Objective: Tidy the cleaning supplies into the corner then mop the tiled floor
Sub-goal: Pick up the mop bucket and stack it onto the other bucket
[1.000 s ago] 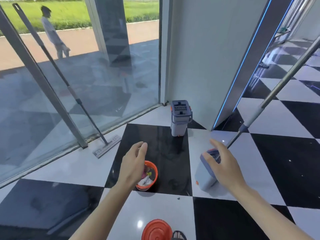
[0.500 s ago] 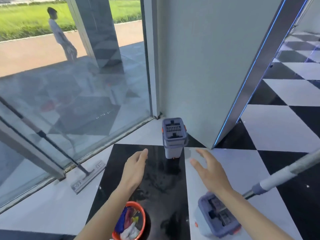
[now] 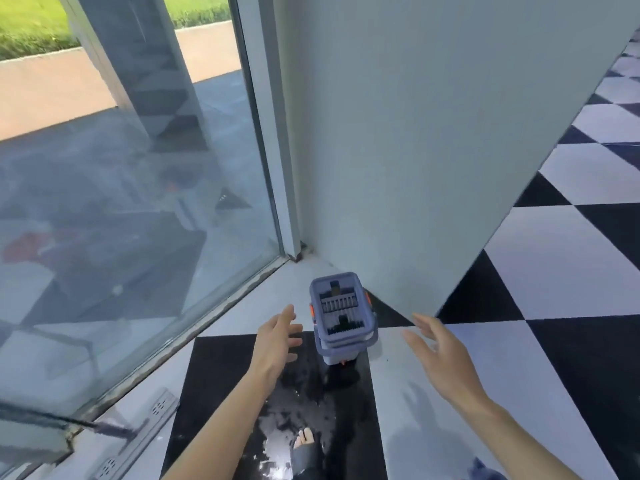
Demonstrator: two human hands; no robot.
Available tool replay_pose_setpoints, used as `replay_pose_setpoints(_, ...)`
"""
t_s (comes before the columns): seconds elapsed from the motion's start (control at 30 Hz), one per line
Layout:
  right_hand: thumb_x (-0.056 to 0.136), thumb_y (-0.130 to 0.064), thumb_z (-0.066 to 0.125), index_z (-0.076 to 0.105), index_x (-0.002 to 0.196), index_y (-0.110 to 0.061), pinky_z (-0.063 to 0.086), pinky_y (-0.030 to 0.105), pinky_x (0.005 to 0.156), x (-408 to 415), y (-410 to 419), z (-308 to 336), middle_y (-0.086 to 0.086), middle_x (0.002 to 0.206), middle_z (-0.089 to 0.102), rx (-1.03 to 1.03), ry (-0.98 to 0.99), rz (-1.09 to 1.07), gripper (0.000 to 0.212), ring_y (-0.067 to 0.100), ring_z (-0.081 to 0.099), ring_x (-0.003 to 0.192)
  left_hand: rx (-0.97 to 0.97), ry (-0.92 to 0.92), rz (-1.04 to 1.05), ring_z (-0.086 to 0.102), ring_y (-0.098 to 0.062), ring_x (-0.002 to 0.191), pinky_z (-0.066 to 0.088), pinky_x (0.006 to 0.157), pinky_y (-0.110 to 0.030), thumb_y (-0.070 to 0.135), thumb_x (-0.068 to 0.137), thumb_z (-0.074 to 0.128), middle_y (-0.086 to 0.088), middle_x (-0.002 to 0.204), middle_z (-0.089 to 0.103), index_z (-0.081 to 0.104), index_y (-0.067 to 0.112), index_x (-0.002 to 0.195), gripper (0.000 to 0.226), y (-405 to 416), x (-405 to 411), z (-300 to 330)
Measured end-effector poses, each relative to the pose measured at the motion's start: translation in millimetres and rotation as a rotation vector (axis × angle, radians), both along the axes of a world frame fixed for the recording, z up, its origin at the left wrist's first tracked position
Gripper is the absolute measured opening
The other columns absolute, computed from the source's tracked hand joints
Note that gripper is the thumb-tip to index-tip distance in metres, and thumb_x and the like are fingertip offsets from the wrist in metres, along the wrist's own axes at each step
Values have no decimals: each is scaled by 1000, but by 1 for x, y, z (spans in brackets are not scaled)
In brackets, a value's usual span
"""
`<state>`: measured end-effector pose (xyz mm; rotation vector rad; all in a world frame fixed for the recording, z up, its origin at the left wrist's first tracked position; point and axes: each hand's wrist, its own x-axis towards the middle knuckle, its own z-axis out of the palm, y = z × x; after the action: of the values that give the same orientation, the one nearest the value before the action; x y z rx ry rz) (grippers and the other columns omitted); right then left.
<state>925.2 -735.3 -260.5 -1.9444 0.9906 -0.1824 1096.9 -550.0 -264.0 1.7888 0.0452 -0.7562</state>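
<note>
Bucket: the grey-blue mop bucket (image 3: 341, 318) stands upright at lower centre of the frame, in the corner where the glass wall (image 3: 138, 209) meets the pale wall (image 3: 433, 133) — its base sits on the far edge of a black tile, handle folded down over the near side.
Left hand: the left hand (image 3: 277, 339) reaches in just left of the bucket, fingers straight and lightly spread, thumb apart — near the bucket's side, holding nothing; I cannot tell whether a fingertip touches it.
Right hand: the right hand (image 3: 438, 355) hangs right of the bucket over a white tile, fingers straight and fanned out, clearly apart from the bucket, and empty.
Floor: black and white tiles (image 3: 540, 278) run off to the upper right; the black tile below the bucket carries wet, shiny patches.
Mop head: a flat grey mop head (image 3: 138, 434) lies at lower left against the glass wall's base, its pole running out of the left edge.
Foot: bare toes (image 3: 305, 438) show at bottom centre on the wet tile.
Outside: pavement and a grass strip show through the glass at upper left.
</note>
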Motion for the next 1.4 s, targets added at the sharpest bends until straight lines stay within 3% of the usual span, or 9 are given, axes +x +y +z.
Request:
replay_pose_setpoints(0.33,94,-36,51,47,136,-21,36,28,103,155,-83,-89,-6,140,50,96,187,-47,45,11,46,129,167,186,-89,61,-25,99,52,82,-41,45,100,36,-7,115,63,53,12,128,48,-87,159,-111)
replay_pose_setpoints(0.5,94,-35,53,46,137,-17,36,30,105,202,-122,-173,-2,142,49,120,304,-6,47,15,46,130,276,244,-117,61,-21,93,51,78,-39,30,96,52,-5,115,62,57,14,119,29,-117,195,-199)
replay_pose_setpoints(0.6,93,-35,55,46,137,-14,37,30,104,223,-140,-227,-1,142,48,124,380,16,49,17,47,130,336,260,-145,60,-17,86,51,79,-36,21,91,59,-6,119,59,48,10,135,48,-133,204,-252)
replay_pose_setpoints(0.73,92,-35,57,38,142,-14,38,34,102,241,-160,-293,1,146,43,140,483,41,58,20,46,130,409,272,-203,49,-25,123,44,92,-33,21,90,60,-11,148,38,25,11,150,71,-157,208,-311)
replay_pose_setpoints(0.8,92,-34,58,34,144,-13,39,34,101,248,-170,-322,3,147,41,141,515,43,61,22,45,130,432,277,-221,49,-22,120,40,85,-29,20,90,59,-11,150,35,20,12,151,73,-169,210,-337)
replay_pose_setpoints(0.93,93,-29,57,29,146,-13,40,36,99,260,-186,-364,6,148,39,217,559,23,62,25,44,130,436,271,-256,57,-20,102,42,79,-27,15,89,60,-3,119,54,32,11,143,61,-184,210,-377)
replay_pose_setpoints(1.17,90,-13,61,30,144,-22,47,34,91,271,-207,-399,6,133,52,378,583,87,63,25,55,115,380,252,-222,59,-18,109,52,76,-21,9,90,62,3,129,55,29,20,147,66,-195,219,-408)
replay_pose_setpoints(1.27,88,-11,63,35,139,-26,49,27,77,273,-212,-403,-2,113,56,396,564,112,60,16,57,95,361,262,-189,64,-10,88,52,65,-18,-1,85,62,8,102,64,40,20,141,64,-196,222,-415)
replay_pose_setpoints(1.4,87,-10,63,40,136,-25,49,26,74,277,-216,-398,-2,106,58,396,545,103,57,17,59,91,329,288,-194,65,-16,68,50,51,-19,-4,85,61,-2,90,69,50,23,132,55,-202,234,-404)
